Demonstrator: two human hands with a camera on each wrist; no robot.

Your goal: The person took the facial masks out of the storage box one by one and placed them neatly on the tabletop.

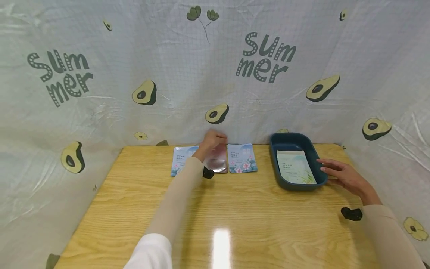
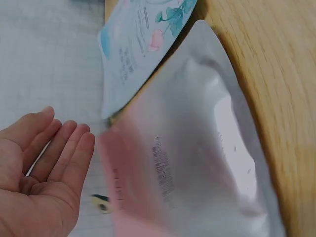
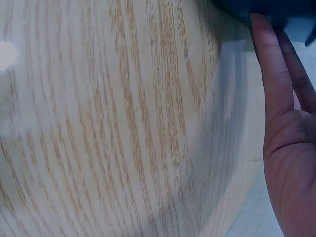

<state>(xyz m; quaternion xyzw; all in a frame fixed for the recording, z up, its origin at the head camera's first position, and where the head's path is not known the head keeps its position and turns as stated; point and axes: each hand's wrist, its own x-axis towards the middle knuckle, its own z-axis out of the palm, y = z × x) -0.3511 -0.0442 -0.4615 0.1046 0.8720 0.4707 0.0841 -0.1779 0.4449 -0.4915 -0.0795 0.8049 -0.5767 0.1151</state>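
Note:
In the head view my left hand (image 1: pixel 213 139) is over the far end of a pinkish foil sachet (image 1: pixel 217 160). The left wrist view shows that hand (image 2: pixel 54 173) beside the sachet (image 2: pixel 187 138), its fingers loosely bent with nothing between them. A blue flowered sachet (image 1: pixel 242 158) lies just right of the pink one; another blue sachet (image 1: pixel 181 158), partly hidden by my forearm, lies to its left. At the right, straight fingers of my right hand (image 1: pixel 349 177) touch the side of a dark blue bin (image 1: pixel 285 183). Inside lies a pale green sachet (image 1: pixel 295 168).
The wooden table (image 1: pixel 252 216) carries all these things, with the sachets along its far edge. A white curtain (image 1: pixel 181 74) printed with avocados hangs right behind and at both sides. Light glares on the table's front.

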